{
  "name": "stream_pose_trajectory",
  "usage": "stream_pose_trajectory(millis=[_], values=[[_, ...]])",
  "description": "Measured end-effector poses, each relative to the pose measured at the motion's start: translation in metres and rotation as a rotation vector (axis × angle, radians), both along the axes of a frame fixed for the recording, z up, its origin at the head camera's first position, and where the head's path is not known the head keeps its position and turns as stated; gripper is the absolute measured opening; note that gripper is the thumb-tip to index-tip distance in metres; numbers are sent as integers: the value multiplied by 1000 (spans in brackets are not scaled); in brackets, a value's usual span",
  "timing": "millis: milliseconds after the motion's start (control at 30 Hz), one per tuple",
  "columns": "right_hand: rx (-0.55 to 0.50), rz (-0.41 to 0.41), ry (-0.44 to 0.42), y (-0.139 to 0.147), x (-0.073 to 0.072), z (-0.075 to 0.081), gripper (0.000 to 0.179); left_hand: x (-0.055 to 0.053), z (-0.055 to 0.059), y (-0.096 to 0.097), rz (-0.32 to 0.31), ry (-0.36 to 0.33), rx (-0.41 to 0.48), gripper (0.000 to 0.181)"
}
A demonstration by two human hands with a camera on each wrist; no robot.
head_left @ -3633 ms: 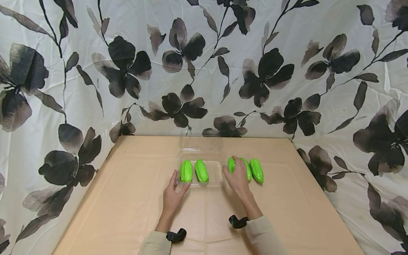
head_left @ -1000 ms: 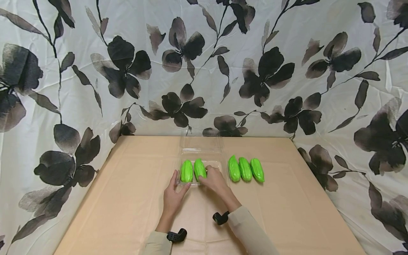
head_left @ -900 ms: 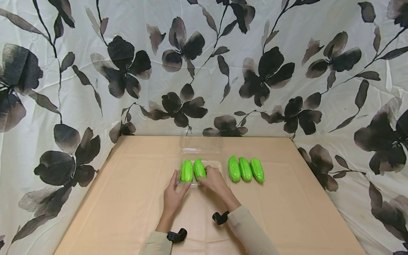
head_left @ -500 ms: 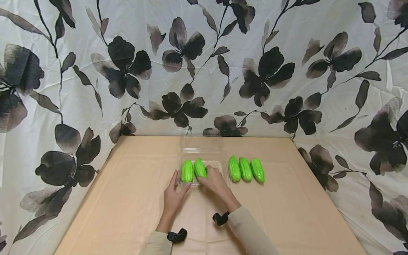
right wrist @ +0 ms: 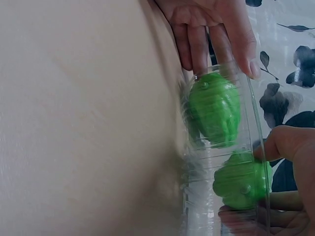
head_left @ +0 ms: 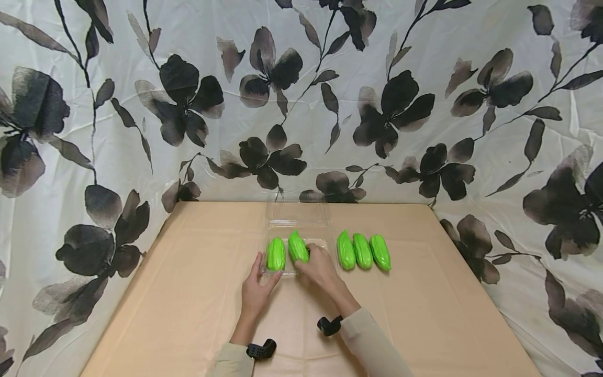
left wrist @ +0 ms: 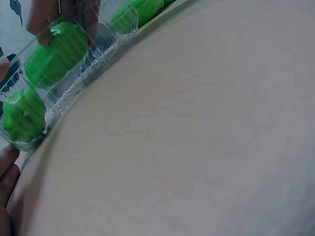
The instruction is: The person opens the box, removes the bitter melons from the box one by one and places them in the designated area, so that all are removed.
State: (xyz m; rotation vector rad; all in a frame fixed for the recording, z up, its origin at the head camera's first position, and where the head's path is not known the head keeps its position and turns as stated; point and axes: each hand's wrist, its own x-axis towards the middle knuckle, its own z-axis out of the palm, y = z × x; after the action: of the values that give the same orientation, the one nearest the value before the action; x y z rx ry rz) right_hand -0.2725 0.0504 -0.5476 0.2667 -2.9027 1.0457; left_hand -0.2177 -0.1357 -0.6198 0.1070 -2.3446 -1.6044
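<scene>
A clear plastic clamshell container (head_left: 317, 233) stands open on the table, its lid (head_left: 298, 213) folded back. My left hand (head_left: 256, 293) holds its near left corner, thumb at the front rim and fingers along the side. In the left part lies a bright green, ribbed toy cucumber (head_left: 276, 254). My right hand (head_left: 321, 268) reaches over the front wall and pinches a second toy cucumber (head_left: 297, 244) between thumb and fingers. That one leans, its far end tipped left. In the right wrist view, the left hand's thumb (right wrist: 244, 54) is against the container wall.
To the right of the container, three more toy cucumbers (head_left: 363, 251) lie side by side on the beige table (head_left: 188, 314). Behind the table hangs a white curtain (head_left: 330, 136) with dark flowers. Each wrist wears a black camera (head_left: 261, 350).
My right hand has gone left from the three toy cucumbers to the second one in the container. In the last half second that one has shifted slightly away from me. My left hand stays put.
</scene>
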Motion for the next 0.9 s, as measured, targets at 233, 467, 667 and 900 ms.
stream_pose_trajectory(millis=[233, 467, 667, 900], values=[[-17, -19, 59, 9, 0, 5, 59, 0, 0, 0, 11, 5, -1, 85], [-57, -31, 83, 18, 0, 7, 59, 0, 0, 0, 4, 5, 2, 84], [-86, -51, 112, 26, 2, 13, 59, 0, 0, 0, 7, 4, 1, 84], [-104, -88, 132, 39, 2, 19, 58, 0, 0, -1, 3, 5, 2, 84]])
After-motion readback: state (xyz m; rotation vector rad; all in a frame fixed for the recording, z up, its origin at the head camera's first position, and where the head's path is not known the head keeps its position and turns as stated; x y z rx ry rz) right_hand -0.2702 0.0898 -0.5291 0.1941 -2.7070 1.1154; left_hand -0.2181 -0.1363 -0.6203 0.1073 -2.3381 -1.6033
